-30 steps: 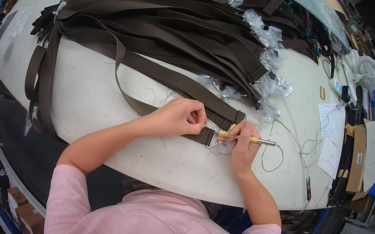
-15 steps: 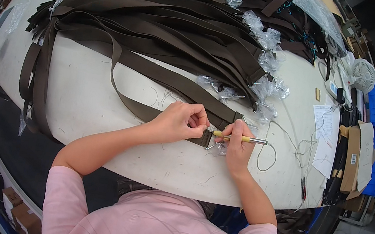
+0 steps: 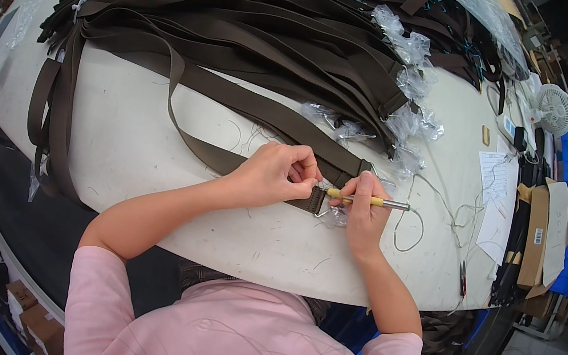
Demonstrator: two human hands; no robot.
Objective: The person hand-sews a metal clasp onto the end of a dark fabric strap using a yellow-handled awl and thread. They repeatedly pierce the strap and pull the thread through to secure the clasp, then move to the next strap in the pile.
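Observation:
A yellow pen-shaped tool (image 3: pixel 391 205) with a silver rear end is pinched in my right hand (image 3: pixel 364 219), its tip pointing left at the stitched end of a dark brown webbing strap (image 3: pixel 308 202). Close against that tip, the thumb and fingertips of my left hand (image 3: pixel 273 174) are pressed together; anything between them is too small to make out. A metal ring (image 3: pixel 323 211) partly wrapped in clear plastic (image 3: pixel 337 217) sits at the strap's end. Just beyond my hands lies another brown strap (image 3: pixel 256 115), also with metal hardware at its right end.
A large bundle of brown straps (image 3: pixel 247 32) with plastic-wrapped ends spreads across the white table (image 3: pixel 134 148). At the right are a thin cord (image 3: pixel 423 231), papers (image 3: pixel 494 194), dark-and-red snips (image 3: pixel 462 281), a small white fan (image 3: pixel 553 109) and a cardboard box (image 3: pixel 536 237).
Both hands stay at the strap end with only slight shifts. The tool and right hand have moved slightly right. The whole view has tilted a little.

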